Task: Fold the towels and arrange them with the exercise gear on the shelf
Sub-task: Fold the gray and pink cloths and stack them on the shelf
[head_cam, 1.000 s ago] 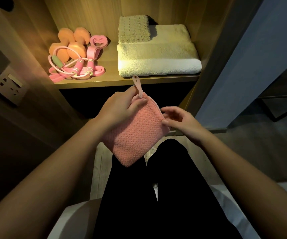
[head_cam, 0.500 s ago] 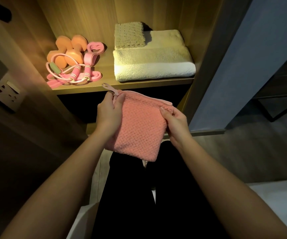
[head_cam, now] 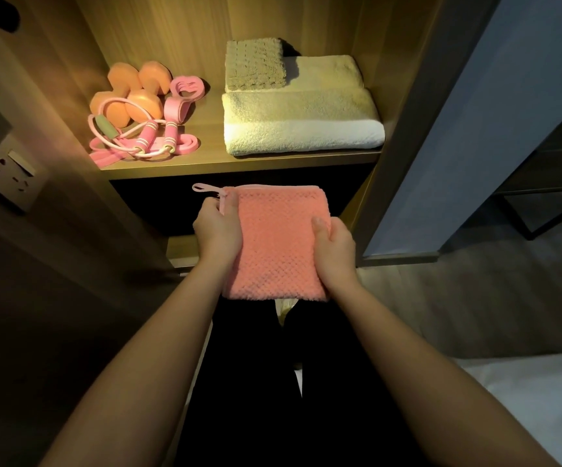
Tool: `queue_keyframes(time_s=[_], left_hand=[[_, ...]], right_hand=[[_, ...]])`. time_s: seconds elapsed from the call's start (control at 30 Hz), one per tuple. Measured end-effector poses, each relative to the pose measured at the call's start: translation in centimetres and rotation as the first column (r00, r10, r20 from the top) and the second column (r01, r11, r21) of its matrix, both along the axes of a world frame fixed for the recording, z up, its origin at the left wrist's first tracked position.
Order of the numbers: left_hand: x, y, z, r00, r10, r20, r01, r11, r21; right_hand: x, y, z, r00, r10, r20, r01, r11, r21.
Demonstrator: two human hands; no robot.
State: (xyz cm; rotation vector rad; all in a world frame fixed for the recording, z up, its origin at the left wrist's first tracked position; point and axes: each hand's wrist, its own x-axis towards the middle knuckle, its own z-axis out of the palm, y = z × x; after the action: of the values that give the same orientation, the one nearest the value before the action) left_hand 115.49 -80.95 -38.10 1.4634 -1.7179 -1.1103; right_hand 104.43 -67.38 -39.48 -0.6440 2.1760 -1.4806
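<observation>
Wooden shelf [head_cam: 239, 165] at twelve o'clock holds cream towels [head_cam: 303, 129]; my left hand [head_cam: 217, 227] and right hand [head_cam: 335, 247] grip the pink towel [head_cam: 276, 241], folding apparently done, level lift next.

Three towels are counted (one pink towel [head_cam: 274, 244], one white towel [head_cam: 301, 126], one small beige towel [head_cam: 255, 65]). Two orange dumbbells [head_cam: 144, 104] and one skipping rope [head_cam: 147, 132] are seen; the tangled pink bands [head_cam: 185, 148] cannot be numbered. Two hands are shown, the left hand [head_cam: 218, 227] and the right hand [head_cam: 335, 246].
</observation>
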Motion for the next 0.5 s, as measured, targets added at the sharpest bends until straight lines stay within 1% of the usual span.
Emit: queue_keyframes(time_s=[0.03,0.1,0.13,0.17,0.2,0.23,0.27,0.3,0.33,0.37,0.4,0.43,0.47,0.5], left_hand=[[0.0,-0.2,0.0,0.999,-0.009,-0.052,0.014,0.996,0.093],[0.0,0.0,-0.2,0.986,-0.042,-0.162,0.09,0.947,0.307],[0.0,0.2,-0.6,0.982,-0.059,-0.178,0.122,0.923,0.366],[-0.1,0.5,-1.2,0.986,-0.08,-0.149,0.131,0.92,0.369],[-0.2,0.8,-1.7,0.99,-0.105,-0.098,0.131,0.937,0.323],[-0.2,1.0,-2.1,0.992,-0.115,-0.042,0.122,0.959,0.256],[-0.3,1.1,-2.5,0.994,-0.108,0.0,0.106,0.975,0.194],[-0.4,1.2,-2.7,0.995,-0.096,0.03,0.091,0.985,0.145],[-0.5,1.2,-3.0,0.994,-0.088,0.066,0.081,0.992,0.1],[-0.7,1.2,-3.2,0.99,-0.088,0.114,0.083,0.995,0.05],[-1.0,1.1,-3.3,0.981,-0.094,0.169,0.095,0.995,0.0],[-1.4,1.0,-3.2,0.972,-0.096,0.214,0.108,0.993,-0.045],[-1.9,0.7,-3.0,0.967,-0.094,0.237,0.117,0.989,-0.085],[-2.5,0.4,-2.7,0.968,-0.094,0.234,0.123,0.986,-0.114]], right_hand=[[-0.2,-0.1,0.1,1.0,0.006,-0.011,-0.005,1.0,0.009],[-1.1,-0.3,0.4,1.0,-0.009,-0.029,0.009,1.0,0.027],[-1.7,-0.3,0.7,1.0,-0.019,-0.02,0.02,0.999,0.046],[-2.4,-0.4,0.9,0.999,-0.023,0.029,0.021,0.998,0.06],[-3.1,-0.5,1.1,0.992,-0.019,0.129,0.01,0.997,0.073],[-3.5,-0.4,1.3,0.961,0.002,0.277,-0.028,0.996,0.087],[-3.7,-0.3,1.5,0.908,0.042,0.417,-0.091,0.991,0.098],[-3.7,-0.1,1.3,0.863,0.102,0.494,-0.176,0.979,0.106],[-3.6,0.1,0.9,0.853,0.167,0.494,-0.259,0.958,0.124],[-3.5,0.2,0.3,0.874,0.206,0.439,-0.303,0.939,0.163],[-3.4,0.2,-0.4,0.918,0.214,0.334,-0.296,0.93,0.219],[-3.5,0.2,-0.9,0.961,0.185,0.204,-0.235,0.937,0.26],[-3.8,0.0,-1.0,0.986,0.139,0.092,-0.159,0.952,0.263],[-4.3,-0.3,-0.9,0.995,0.096,0.018,-0.098,0.967,0.237]])
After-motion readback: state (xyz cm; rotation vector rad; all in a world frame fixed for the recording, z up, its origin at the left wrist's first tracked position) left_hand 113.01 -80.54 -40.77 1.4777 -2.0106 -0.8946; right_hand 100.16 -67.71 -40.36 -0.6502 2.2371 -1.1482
